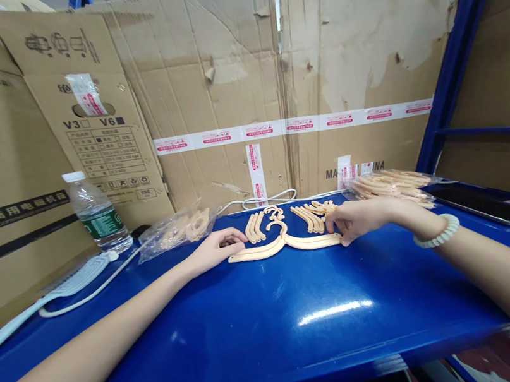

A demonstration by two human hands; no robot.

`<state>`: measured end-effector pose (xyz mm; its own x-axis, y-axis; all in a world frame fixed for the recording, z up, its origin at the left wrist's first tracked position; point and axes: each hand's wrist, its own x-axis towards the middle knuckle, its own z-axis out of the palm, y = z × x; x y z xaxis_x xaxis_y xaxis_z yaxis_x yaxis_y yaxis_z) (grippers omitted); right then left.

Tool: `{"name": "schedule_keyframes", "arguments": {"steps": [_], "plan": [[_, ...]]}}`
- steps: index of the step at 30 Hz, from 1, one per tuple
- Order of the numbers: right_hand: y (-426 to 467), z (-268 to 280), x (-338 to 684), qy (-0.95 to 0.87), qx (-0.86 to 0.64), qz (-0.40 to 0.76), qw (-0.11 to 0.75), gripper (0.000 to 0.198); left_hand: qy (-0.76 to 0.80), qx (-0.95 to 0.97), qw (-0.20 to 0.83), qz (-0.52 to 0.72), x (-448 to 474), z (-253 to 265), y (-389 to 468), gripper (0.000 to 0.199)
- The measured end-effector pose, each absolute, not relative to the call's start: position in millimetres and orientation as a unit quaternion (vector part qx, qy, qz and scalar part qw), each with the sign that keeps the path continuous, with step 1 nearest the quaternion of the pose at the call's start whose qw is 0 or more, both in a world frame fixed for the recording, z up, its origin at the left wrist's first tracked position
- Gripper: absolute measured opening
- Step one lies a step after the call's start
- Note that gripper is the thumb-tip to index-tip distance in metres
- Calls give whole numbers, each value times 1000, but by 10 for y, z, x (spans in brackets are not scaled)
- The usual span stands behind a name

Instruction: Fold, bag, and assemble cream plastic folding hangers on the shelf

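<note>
A pale hanger (285, 238) lies on the blue tabletop (258, 337), its hook toward twelve o'clock. At its nine o'clock end rests the left hand (222, 247), fingers curled—whether they grip, I can't tell. At three, the right hand (358, 217) pinches the tip between thumb and fingers, perhaps to keep it square. Loose curved pieces (255, 228) at eleven, matching strips (308, 219) at one and small hooks (274, 212) at twelve seem grouped by shape—presumably for easy reach.
</note>
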<state>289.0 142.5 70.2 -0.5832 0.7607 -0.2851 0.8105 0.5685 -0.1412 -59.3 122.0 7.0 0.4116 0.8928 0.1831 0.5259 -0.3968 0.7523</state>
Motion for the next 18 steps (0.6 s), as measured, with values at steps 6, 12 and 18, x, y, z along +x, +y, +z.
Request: {"name": "schedule_keyframes", "arguments": {"steps": [6, 12, 18], "plan": [[1441, 692, 2894, 879, 447, -138, 93, 42, 453, 781, 306, 301, -589, 77, 1212, 29], [1445, 691, 2905, 887, 435, -127, 93, 39, 457, 778, 289, 319, -594, 70, 1220, 26], [1447, 686, 2900, 889, 429, -126, 95, 37, 454, 786, 233, 350, -610, 41, 1234, 22]]}}
